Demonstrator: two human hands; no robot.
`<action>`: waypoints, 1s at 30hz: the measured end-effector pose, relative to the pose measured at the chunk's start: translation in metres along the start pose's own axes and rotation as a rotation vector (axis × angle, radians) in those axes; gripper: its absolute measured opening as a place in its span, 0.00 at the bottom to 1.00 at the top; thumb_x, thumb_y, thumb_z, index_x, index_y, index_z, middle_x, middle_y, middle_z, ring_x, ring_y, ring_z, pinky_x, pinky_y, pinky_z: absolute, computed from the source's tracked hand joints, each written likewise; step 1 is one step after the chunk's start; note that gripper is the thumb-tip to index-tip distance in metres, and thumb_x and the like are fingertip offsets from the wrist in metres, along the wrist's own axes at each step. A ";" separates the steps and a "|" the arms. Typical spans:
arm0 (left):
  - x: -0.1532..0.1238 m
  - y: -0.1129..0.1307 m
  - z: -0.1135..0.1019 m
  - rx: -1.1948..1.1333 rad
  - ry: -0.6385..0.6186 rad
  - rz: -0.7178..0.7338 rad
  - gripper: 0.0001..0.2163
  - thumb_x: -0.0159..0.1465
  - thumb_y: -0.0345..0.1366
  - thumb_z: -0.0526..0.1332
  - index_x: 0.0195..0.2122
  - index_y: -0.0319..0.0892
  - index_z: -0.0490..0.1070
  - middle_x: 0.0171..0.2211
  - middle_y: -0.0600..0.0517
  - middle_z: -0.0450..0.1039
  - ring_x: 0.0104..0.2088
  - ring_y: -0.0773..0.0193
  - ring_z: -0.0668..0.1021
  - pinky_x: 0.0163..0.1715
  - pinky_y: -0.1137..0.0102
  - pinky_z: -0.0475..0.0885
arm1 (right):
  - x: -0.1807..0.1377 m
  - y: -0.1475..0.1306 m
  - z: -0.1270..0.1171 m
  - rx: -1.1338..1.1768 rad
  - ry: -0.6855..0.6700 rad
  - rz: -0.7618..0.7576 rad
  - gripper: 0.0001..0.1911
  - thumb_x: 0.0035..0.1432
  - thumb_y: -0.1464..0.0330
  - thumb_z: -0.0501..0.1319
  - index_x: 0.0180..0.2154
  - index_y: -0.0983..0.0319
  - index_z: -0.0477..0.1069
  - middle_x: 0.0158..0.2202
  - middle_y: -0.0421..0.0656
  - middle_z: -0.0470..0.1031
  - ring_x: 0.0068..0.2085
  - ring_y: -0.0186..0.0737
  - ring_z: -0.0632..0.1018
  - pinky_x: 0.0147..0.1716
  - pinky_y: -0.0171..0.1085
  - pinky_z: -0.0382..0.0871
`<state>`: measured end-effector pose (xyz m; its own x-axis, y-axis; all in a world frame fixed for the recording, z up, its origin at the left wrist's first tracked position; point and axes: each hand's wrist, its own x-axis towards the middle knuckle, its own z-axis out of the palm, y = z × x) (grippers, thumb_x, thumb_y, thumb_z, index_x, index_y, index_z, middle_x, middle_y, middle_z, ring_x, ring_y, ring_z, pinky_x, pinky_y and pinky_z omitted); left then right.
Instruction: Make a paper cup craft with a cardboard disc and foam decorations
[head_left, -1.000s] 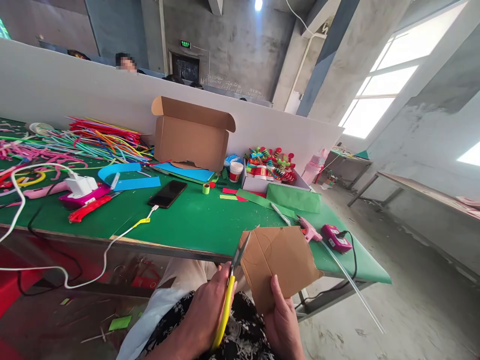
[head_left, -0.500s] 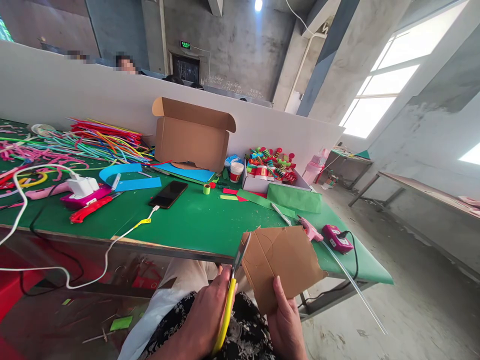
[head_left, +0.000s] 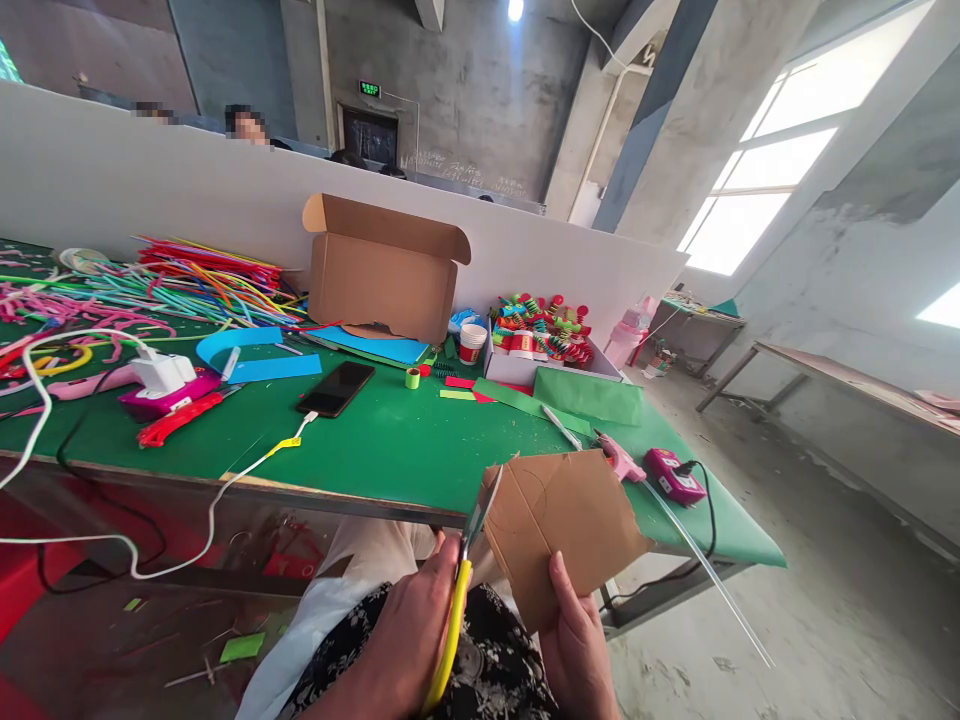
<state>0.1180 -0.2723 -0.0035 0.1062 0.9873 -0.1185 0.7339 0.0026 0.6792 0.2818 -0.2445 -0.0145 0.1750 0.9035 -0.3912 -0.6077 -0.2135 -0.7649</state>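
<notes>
My left hand [head_left: 424, 610] is closed around yellow-handled scissors [head_left: 452, 625], whose blades point up and away from me. The blades lie at the left edge of a piece of brown cardboard [head_left: 574, 515]. Gripped at its lower edge by my right hand [head_left: 577, 640], thumb on top, the cardboard is tilted in front of the table's front edge. A faint curved outline and a straight crease show on its surface, and its right edge is ragged. My left fingers are partly hidden behind the scissors' handle.
On the green table [head_left: 390, 450] lie a phone [head_left: 337, 388] on a white cable, a pink glue gun [head_left: 621, 460] with a clear stick jutting past the edge, and a purple power socket [head_left: 675, 477]. Behind are an upright cardboard box [head_left: 382, 280], colourful pipe cleaners [head_left: 217, 285] and a box of paper figures [head_left: 540, 340].
Almost nothing differs. The cardboard and my right hand have shifted very slightly; the scissors stay at the cardboard's left edge.
</notes>
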 end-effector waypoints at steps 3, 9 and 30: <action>-0.003 0.002 -0.004 -0.005 -0.012 -0.008 0.18 0.68 0.35 0.47 0.59 0.41 0.55 0.43 0.43 0.76 0.38 0.59 0.79 0.39 0.69 0.68 | -0.001 -0.004 0.001 -0.008 0.016 0.022 0.47 0.34 0.55 0.76 0.57 0.60 0.68 0.45 0.48 0.80 0.47 0.50 0.80 0.42 0.43 0.77; -0.007 0.008 -0.011 -0.017 -0.008 -0.020 0.15 0.69 0.33 0.44 0.54 0.43 0.60 0.36 0.48 0.75 0.33 0.61 0.79 0.35 0.70 0.67 | 0.004 -0.006 -0.003 -0.043 0.021 -0.021 0.43 0.31 0.55 0.77 0.52 0.60 0.72 0.41 0.45 0.82 0.47 0.51 0.79 0.43 0.44 0.77; -0.005 0.005 -0.005 -0.078 -0.020 -0.008 0.06 0.66 0.35 0.48 0.44 0.45 0.59 0.27 0.54 0.70 0.24 0.66 0.70 0.27 0.71 0.60 | 0.007 0.000 -0.009 -0.039 -0.012 -0.007 0.39 0.36 0.55 0.76 0.51 0.58 0.72 0.42 0.44 0.82 0.45 0.48 0.80 0.41 0.41 0.77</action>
<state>0.1178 -0.2765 0.0044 0.1145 0.9837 -0.1386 0.6807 0.0239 0.7322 0.2898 -0.2411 -0.0219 0.1695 0.9094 -0.3797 -0.5759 -0.2213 -0.7870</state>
